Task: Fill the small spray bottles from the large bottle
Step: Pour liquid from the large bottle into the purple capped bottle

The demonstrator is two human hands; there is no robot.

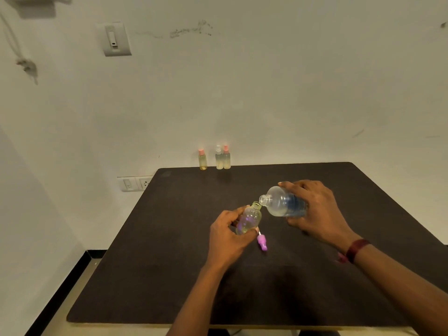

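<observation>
My left hand grips a small clear bottle with no cap, tilted so its open neck points up and to the right; pale yellowish liquid sits low in it. My right hand holds the large clear bottle with a blue label, tipped nearly on its side. Its open mouth sits just above the small bottle's neck. A purple spray cap lies on the black table, just right of my left hand.
Three small spray bottles with yellowish liquid stand at the table's far edge by the wall: one pink-capped, one clear-capped, one pink-capped. Wall sockets lie left of the table. The table's left edge drops off to the floor.
</observation>
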